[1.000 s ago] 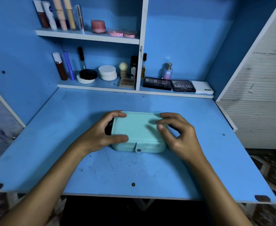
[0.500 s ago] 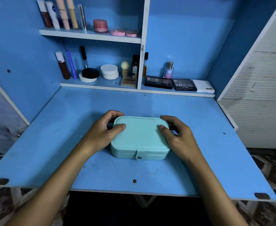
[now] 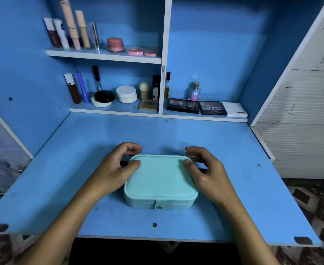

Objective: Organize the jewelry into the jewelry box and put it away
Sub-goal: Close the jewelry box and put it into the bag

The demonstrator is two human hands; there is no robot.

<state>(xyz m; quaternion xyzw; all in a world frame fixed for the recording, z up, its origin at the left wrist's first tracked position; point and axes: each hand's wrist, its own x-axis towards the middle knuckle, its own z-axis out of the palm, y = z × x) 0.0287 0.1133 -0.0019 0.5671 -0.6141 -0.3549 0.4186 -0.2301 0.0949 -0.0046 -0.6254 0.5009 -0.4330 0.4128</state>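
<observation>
1. Looking at the lower centre of the frame, we see the mint-green jewelry box [image 3: 160, 180] lying flat and closed on the blue desk [image 3: 233, 197], its snap tab [image 3: 159, 204] buttoned down on the near side.
2. We find the left hand [image 3: 115, 169] at the box's far left corner: its thumb [image 3: 133, 165] rests on the lid, and the other fingers curl over behind the back edge. We cannot tell whether those fingers touch the box.
3. We find the right hand [image 3: 207, 171] mirrored at the far right corner, thumb on the lid and fingers curled round behind the rear edge; whether they touch there is also unclear to us.
4. Both forearms enter from the bottom of the frame and angle inward toward the box.
5. In the upper left of the frame we see an upper shelf [image 3: 103, 55] with upright tubes, a pink jar [image 3: 115, 44] and two flat pink compacts.
6. Below it, in the middle left, we see a lower shelf [image 3: 115, 111] carrying tubes, a black compact on a white one, a stack of white round cases [image 3: 126, 94] and a small beige applicator.
7. Right of the white divider [image 3: 164, 54] we see a perfume bottle [image 3: 195, 91], two dark eyeshadow palettes, one reading MATTE [image 3: 212, 108], and a white box [image 3: 234, 109].
</observation>
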